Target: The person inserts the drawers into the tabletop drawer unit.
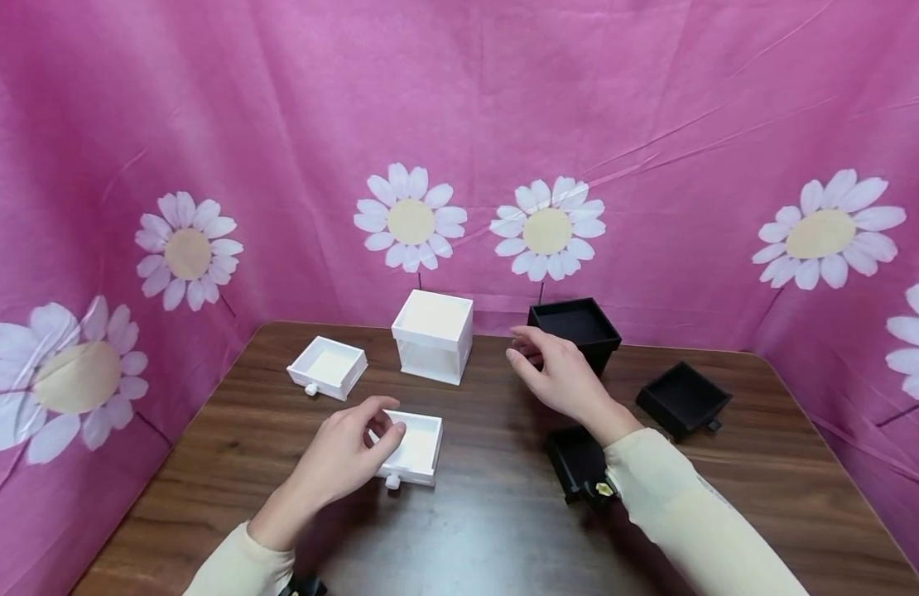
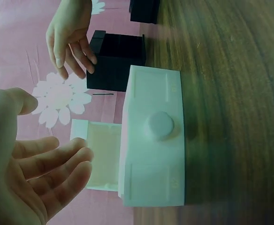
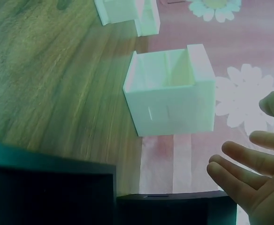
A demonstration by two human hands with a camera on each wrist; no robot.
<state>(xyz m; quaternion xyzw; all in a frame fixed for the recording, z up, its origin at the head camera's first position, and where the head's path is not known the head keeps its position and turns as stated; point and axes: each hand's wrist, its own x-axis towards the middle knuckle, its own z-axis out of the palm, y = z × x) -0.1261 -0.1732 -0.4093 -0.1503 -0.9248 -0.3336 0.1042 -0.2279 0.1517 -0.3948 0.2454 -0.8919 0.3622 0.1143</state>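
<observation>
Left hand point(image 1: 340, 451) hovers over the near white drawer point(image 1: 421, 484), fingers relaxed and parted from the thumb, nothing held; from the left wrist view we judge it clear of the drawer. Right hand point(image 1: 567, 377) is likewise loose and empty-fingered beside the black box point(image 1: 597, 335); whether a fingertip touches, we cannot tell.

Near white drawer sits on the tabletop point(image 1: 489, 521), in front of the white box point(image 1: 433, 343), its round knob point(image 1: 392, 482) toward us. Second white drawer point(image 1: 348, 389) lies to the left of that box. Near black drawer point(image 1: 567, 480) is under the right forearm, partly hidden; far black drawer point(image 1: 656, 411) lies to the right of the black box.

Handling, our guess: thin-walled, stiff, probably plastic. Light enough for one hand, likely to skid on smooth wood if nudged. Corners and rims may chip if dropped; not otherwise delicate.

Best hold on a drawer, we think: thumb and fingers across opposite side walls, keeping it level. Knob suits a pinch for pulling or pushing, but lifting by it alone would likely tip the tray. Boxes want a steadying palm on the outer side.
</observation>
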